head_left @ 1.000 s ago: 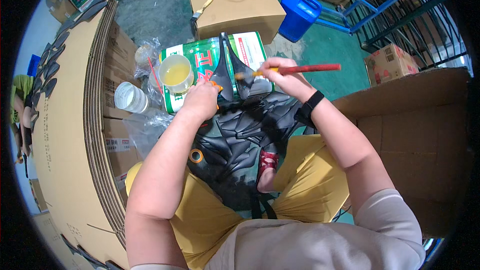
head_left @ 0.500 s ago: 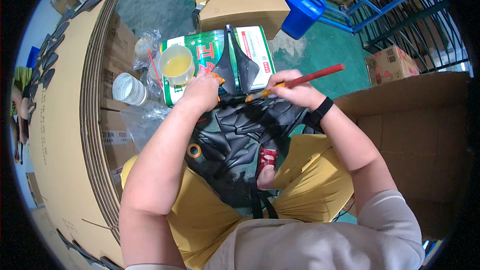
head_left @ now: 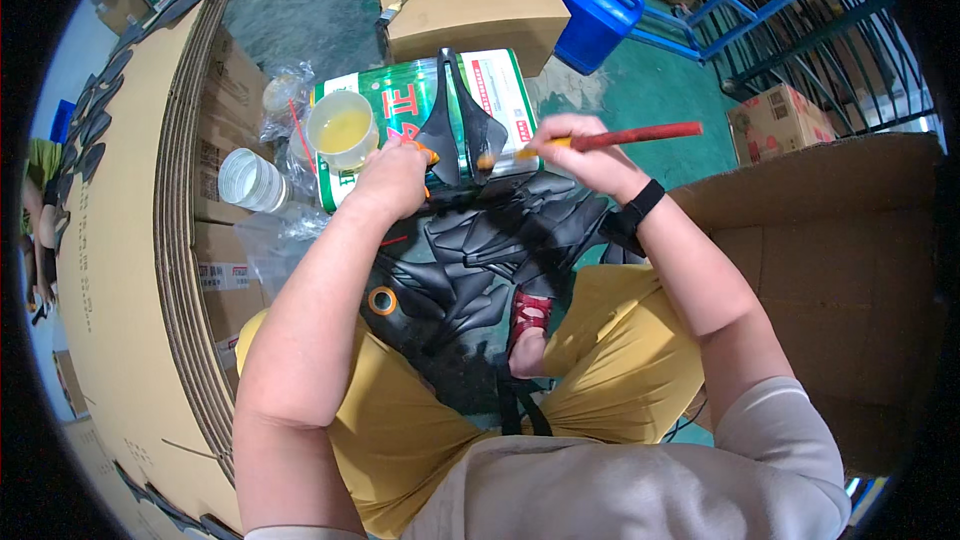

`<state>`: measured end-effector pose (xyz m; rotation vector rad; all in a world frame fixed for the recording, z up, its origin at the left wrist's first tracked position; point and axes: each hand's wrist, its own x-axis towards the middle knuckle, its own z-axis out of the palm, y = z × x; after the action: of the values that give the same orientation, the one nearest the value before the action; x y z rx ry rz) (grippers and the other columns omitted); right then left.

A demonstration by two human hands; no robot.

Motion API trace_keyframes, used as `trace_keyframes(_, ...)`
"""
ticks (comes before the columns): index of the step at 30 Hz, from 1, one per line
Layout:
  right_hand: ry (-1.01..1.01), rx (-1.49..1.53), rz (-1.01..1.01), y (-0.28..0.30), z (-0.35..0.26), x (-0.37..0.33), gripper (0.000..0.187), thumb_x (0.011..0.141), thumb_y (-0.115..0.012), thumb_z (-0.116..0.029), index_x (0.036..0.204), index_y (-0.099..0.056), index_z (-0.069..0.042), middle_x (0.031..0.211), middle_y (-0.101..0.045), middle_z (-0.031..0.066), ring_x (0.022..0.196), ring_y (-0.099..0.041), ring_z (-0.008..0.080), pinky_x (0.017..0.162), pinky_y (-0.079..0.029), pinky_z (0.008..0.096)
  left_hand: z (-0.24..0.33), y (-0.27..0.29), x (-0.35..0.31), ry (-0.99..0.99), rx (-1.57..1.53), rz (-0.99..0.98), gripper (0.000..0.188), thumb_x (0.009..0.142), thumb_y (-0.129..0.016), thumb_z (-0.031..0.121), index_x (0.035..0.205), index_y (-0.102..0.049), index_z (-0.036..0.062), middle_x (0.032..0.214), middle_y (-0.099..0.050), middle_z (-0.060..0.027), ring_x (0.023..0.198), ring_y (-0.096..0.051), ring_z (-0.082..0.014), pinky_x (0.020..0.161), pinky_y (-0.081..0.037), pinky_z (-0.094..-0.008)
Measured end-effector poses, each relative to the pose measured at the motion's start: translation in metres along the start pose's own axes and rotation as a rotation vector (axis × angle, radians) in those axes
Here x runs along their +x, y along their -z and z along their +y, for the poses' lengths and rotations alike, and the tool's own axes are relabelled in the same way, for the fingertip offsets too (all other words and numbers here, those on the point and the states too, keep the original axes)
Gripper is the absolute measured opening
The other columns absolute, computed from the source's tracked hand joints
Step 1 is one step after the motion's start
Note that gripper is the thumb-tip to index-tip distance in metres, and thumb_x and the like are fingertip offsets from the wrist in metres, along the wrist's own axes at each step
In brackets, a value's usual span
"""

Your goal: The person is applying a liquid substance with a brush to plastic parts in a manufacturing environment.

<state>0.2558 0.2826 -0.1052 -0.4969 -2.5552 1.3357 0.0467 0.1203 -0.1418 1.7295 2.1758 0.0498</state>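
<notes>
A black, pointed piece shaped like a bicycle saddle [head_left: 468, 130], with a slot down its middle, lies on a green-and-white metal can [head_left: 400, 80]. My left hand [head_left: 393, 177] is closed at the saddle's lower left edge, with orange at the fingertips, perhaps finger covers. In my right hand [head_left: 585, 152] is a paintbrush [head_left: 640, 134] with a red handle, gripped near its bristle end. Its tip touches the lower right of the saddle. Left of the saddle, a clear cup [head_left: 343, 130] of yellowish liquid stands on the can.
Many black saddle pieces [head_left: 450, 290] are heaped on the floor before my feet, beside an orange tape roll [head_left: 382, 301]. Stacked cardboard [head_left: 120, 240] stands left, an open carton [head_left: 830, 290] right. A second brush [head_left: 405, 0] rests on a box [head_left: 480, 10]; a blue jerrycan [head_left: 598, 20] stands behind.
The brush tip has moved up from the can's front edge onto the saddle's lower right part, with my right hand lifting slightly. My left hand stays at the saddle's edge.
</notes>
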Motion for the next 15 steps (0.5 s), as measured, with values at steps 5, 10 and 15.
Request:
trace_keyframes(5,0.112,-0.084,0.059,-0.006,0.020,0.008,0.016,0.080,-0.054,-0.015,0.085,-0.060,-0.002,0.079,-0.061,0.0129,0.077,-0.059,0.0251,0.070,-0.046,0.0333,0.007,0.004,0.000,0.013,0.018,0.004,0.037,0.072,-0.055,0.002,0.108,-0.059,0.0049,0.111,-0.058,-0.0147,0.113,-0.048,-0.0313,0.094,-0.041,-0.0406)
trace_keyframes(10,0.075,-0.152,-0.117,0.001,0.024,0.004,0.014,0.075,-0.054,-0.014,0.080,-0.061,-0.002,0.076,-0.060,0.0119,0.077,-0.059,0.0253,0.070,-0.046,0.0332,0.006,0.002,0.002,0.027,0.023,0.013,0.036,0.072,-0.054,0.002,0.108,-0.058,0.0041,0.111,-0.058,-0.0150,0.112,-0.048,-0.0317,0.094,-0.041,-0.0411)
trace_keyframes(15,-0.080,0.093,0.122,0.005,0.005,0.010,0.014,0.075,-0.055,-0.014,0.078,-0.062,-0.002,0.075,-0.062,0.0068,0.073,-0.057,0.0157,0.067,-0.045,0.0297,0.008,0.002,0.005,0.034,-0.015,-0.024,0.036,0.074,-0.053,0.002,0.109,-0.056,0.0040,0.110,-0.059,-0.0154,0.112,-0.048,-0.0324,0.093,-0.041,-0.0421)
